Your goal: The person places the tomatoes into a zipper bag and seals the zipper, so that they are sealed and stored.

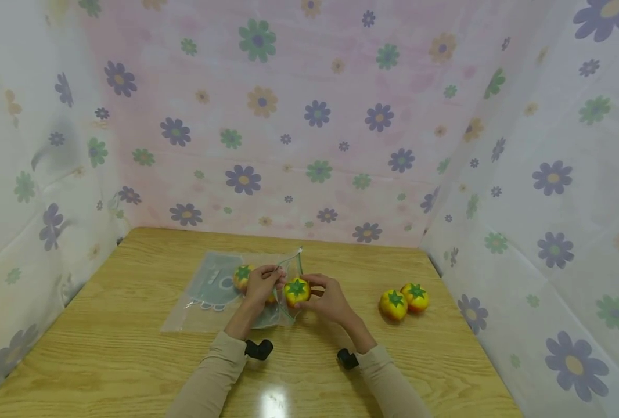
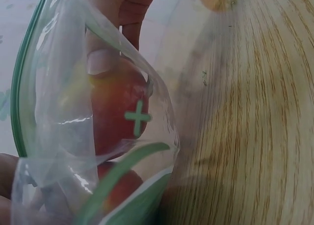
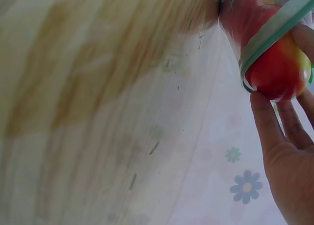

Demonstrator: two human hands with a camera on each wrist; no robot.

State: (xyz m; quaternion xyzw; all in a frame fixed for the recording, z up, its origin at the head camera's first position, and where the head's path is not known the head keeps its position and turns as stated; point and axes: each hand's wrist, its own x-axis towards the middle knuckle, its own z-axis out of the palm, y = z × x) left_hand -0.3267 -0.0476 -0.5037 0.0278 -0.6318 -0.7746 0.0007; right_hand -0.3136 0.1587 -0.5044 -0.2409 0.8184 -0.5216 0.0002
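Red fruit point(image 3: 278, 70) underside: wrist views only | right grip point(image 1: 330, 298): curled round fruit | left grip point(image 1: 261, 285): pinching bag point(image 2: 49, 97)

Plastic bag point(image 1: 218, 284) on table point(image 1: 132, 360), left of two fruits point(image 1: 393, 306).

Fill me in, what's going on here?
A person is working with a clear bag and yellow-red fruit-like pieces with green tops. The left hand grips the bag near its open mouth, while the right hand holds one piece at the opening. At least one other piece is already inside. Two pieces, a nearer one and a farther one, sit side by side on the table, to the person's right.
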